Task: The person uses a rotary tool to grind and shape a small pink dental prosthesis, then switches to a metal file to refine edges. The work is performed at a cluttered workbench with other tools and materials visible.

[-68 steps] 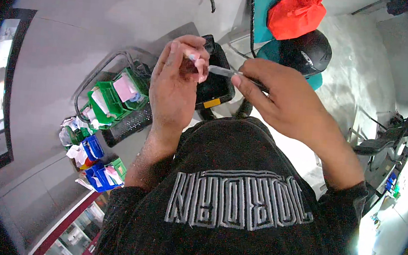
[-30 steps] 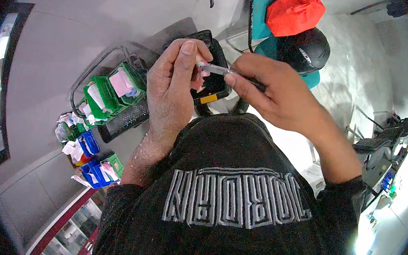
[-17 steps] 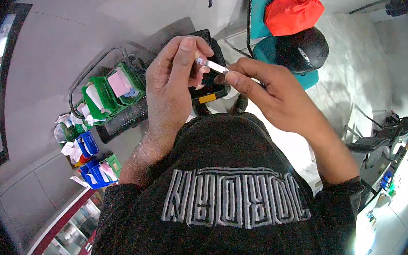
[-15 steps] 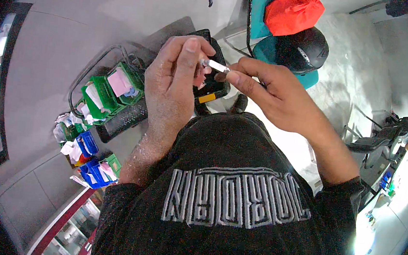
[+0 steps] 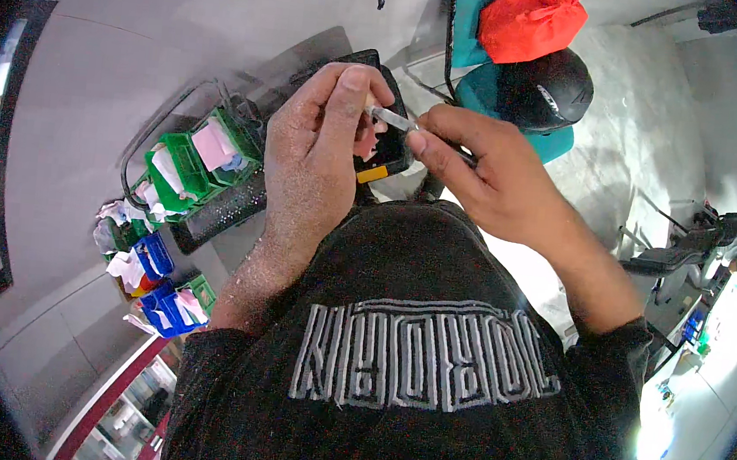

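Dusted with pale powder, my left hand [image 5: 324,134] is closed around a small pink piece with an uneven edge [image 5: 366,141]. Its fingers and thumb hide most of the piece, so its full shape cannot be made out. From the right, my right hand [image 5: 487,175] pinches a slim knife-like tool with a flat silvery blade [image 5: 392,119]. The dark handle [image 5: 469,157] runs back under the fingers. The blade's far end meets a pale part beside my left thumb and fingertips; whether it touches the pink piece is hidden.
Below the hands sits a black tray-like thing [image 5: 396,162] with a yellow patch [image 5: 372,174]. Green bins [image 5: 183,170] and blue bins [image 5: 170,311] holding papers stand at left. A black helmet [image 5: 551,93] and a red bag [image 5: 531,25] rest on teal chairs [image 5: 468,42].
My right hand has shifted slightly, and more of the tool's dark handle now shows below its fingers. The left hand keeps its grip in nearly the same place.
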The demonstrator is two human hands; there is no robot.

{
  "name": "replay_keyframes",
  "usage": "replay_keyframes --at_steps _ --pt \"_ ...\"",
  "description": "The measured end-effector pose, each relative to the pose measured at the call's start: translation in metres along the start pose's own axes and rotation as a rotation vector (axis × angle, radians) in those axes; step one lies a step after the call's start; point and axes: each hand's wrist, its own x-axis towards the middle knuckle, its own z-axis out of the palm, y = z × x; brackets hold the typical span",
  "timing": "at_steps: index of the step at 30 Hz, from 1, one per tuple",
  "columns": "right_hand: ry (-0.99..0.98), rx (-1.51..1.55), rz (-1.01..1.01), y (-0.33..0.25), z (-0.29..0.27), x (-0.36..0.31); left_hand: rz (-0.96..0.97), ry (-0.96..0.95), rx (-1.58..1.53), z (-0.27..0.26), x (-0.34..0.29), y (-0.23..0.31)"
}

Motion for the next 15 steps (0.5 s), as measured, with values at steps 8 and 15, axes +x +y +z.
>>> replay_keyframes --at_steps 8,15 --pt "0.015 -0.009 0.013 0.001 0.001 -0.001 -0.096 -0.074 -0.127 -0.004 0.008 -0.007" --pt "-0.011 0.025 0.07 0.002 0.001 -0.001 -0.098 -0.092 -0.248 -0.003 0.011 -0.013"
